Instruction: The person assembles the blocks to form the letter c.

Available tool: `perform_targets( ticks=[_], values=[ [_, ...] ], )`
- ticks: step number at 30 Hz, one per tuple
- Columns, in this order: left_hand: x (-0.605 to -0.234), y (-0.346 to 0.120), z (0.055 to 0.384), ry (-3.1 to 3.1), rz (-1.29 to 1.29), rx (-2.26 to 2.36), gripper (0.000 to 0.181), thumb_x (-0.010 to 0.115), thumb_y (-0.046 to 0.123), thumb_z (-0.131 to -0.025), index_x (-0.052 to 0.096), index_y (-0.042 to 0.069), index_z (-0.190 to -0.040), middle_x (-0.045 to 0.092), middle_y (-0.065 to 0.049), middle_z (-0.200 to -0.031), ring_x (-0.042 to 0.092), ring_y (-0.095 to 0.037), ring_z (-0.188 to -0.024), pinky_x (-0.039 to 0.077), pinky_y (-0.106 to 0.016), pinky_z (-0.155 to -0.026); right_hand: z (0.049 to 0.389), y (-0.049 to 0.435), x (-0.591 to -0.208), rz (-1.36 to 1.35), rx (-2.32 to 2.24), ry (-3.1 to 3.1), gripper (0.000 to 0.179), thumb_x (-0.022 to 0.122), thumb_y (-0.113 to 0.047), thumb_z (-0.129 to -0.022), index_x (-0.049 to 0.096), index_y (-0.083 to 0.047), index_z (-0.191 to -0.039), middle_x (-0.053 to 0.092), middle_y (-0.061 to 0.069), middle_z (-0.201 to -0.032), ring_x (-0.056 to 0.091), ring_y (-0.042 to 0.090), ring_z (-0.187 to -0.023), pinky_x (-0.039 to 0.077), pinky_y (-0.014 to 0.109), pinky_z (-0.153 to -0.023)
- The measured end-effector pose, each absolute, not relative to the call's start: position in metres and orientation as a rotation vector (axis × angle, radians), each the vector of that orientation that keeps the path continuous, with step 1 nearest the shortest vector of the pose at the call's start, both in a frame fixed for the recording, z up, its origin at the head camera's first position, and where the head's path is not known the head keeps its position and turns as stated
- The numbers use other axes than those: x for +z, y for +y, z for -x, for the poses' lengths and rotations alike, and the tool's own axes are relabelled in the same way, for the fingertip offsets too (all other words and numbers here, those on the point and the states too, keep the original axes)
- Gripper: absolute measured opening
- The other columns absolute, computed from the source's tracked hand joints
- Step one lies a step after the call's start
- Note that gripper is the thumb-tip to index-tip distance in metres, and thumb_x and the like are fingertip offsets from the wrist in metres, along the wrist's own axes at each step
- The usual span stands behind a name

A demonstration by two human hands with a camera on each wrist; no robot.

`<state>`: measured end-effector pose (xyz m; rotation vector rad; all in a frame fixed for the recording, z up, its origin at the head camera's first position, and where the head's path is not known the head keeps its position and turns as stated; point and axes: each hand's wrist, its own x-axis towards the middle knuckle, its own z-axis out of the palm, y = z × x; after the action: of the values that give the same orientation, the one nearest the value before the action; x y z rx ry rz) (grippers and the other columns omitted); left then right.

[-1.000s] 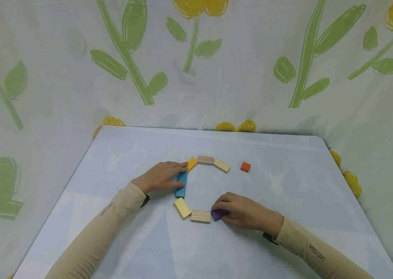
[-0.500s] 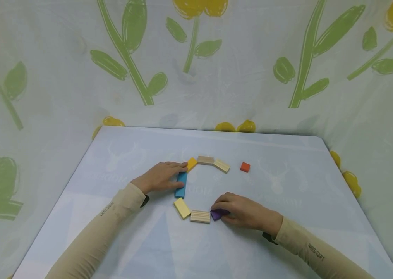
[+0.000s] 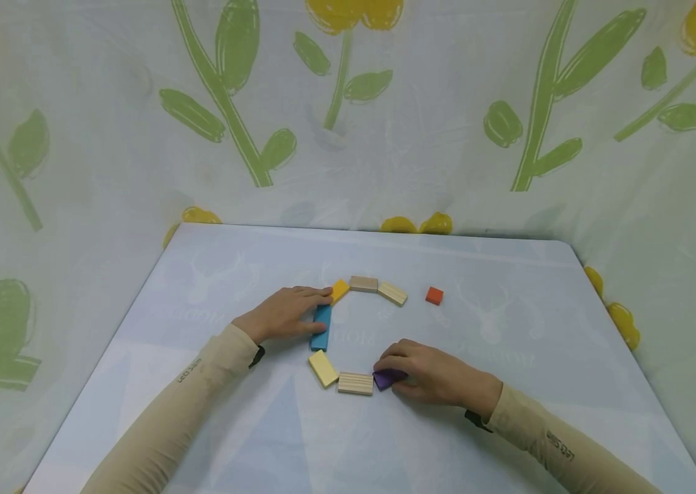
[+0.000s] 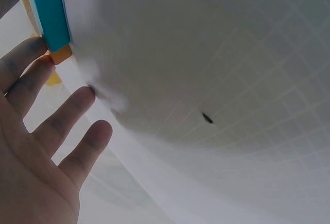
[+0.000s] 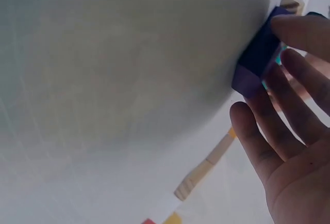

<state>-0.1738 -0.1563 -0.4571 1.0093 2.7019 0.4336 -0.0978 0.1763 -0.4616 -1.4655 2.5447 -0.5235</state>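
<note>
Wooden blocks form an unclosed ring on the table in the head view. My left hand point(image 3: 282, 315) reaches the ring's left side, its fairly straight fingers touching the blue block point(image 3: 321, 340) and the orange block point(image 3: 340, 291). In the left wrist view, fingertips meet the end of the blue block point(image 4: 50, 15). At the near side, my right hand point(image 3: 437, 374) pinches a purple block point(image 3: 387, 378) between thumb and fingers. Beside that block, apparently touching it, lies a striped wood block point(image 3: 355, 383). The right wrist view shows the purple block point(image 5: 256, 59) against the fingers.
A pale yellow block point(image 3: 323, 369) lies between the blue and striped blocks. A brown block point(image 3: 363, 283) and a light wood block point(image 3: 393, 293) continue the far side. One red block point(image 3: 435, 296) lies apart on the white table point(image 3: 508, 274). Flower-printed cloth point(image 3: 422, 137) hangs behind.
</note>
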Motion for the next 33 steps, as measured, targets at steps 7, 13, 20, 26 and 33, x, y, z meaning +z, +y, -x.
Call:
perform_targets(
  ticks=[7, 13, 20, 26, 33],
  values=[
    [-0.456, -0.156, 0.172, 2.698, -1.007, 0.436, 0.062, 0.065, 0.043, -0.098, 0.053, 0.010, -0.148, 0.039, -0.003, -0.161, 0.040, -0.029, -0.144, 0.034, -0.049, -0.117, 0.099, 0.181, -0.453, 1.499, -0.582, 2.583, 0.039, 0.081, -0.023, -0.088, 0.070, -0.017, -0.125, 0.065, -0.007, -0.122, 0.059, 0.007, -0.113, 0.053, 0.026, -0.095],
    [-0.457, -0.156, 0.172, 2.704, -1.009, 0.434, 0.062, 0.065, 0.044, -0.098, 0.053, 0.010, -0.148, 0.039, -0.003, -0.160, 0.041, -0.029, -0.144, 0.035, -0.049, -0.116, 0.102, 0.186, -0.451, 1.555, -0.639, 2.637, 0.037, 0.081, -0.022, -0.089, 0.070, -0.016, -0.124, 0.064, -0.007, -0.121, 0.060, 0.007, -0.111, 0.054, 0.026, -0.093],
    [-0.457, -0.155, 0.171, 2.704, -1.007, 0.436, 0.062, 0.065, 0.044, -0.098, 0.052, 0.010, -0.149, 0.039, -0.004, -0.160, 0.041, -0.029, -0.144, 0.035, -0.048, -0.117, 0.110, 0.197, -0.444, 1.540, -0.684, 2.721, 0.039, 0.081, -0.016, -0.088, 0.069, -0.014, -0.125, 0.064, -0.005, -0.124, 0.060, 0.011, -0.115, 0.055, 0.030, -0.095],
    [-0.457, -0.155, 0.171, 2.708, -0.993, 0.434, 0.062, 0.065, 0.045, -0.098, 0.053, 0.011, -0.148, 0.039, -0.003, -0.160, 0.040, -0.029, -0.144, 0.034, -0.049, -0.117, 0.119, 0.206, -0.437, 1.527, -0.737, 2.780, 0.040, 0.082, -0.014, -0.087, 0.068, -0.015, -0.124, 0.064, -0.004, -0.124, 0.060, 0.013, -0.116, 0.055, 0.033, -0.095],
    [-0.459, -0.155, 0.170, 2.719, -1.017, 0.419, 0.062, 0.065, 0.045, -0.098, 0.053, 0.010, -0.148, 0.040, -0.004, -0.160, 0.042, -0.030, -0.143, 0.035, -0.050, -0.116, 0.131, 0.219, -0.434, 1.593, -0.744, 2.840, 0.046, 0.083, -0.007, -0.083, 0.066, -0.013, -0.126, 0.064, 0.000, -0.125, 0.061, 0.017, -0.116, 0.055, 0.035, -0.095]
  ],
)
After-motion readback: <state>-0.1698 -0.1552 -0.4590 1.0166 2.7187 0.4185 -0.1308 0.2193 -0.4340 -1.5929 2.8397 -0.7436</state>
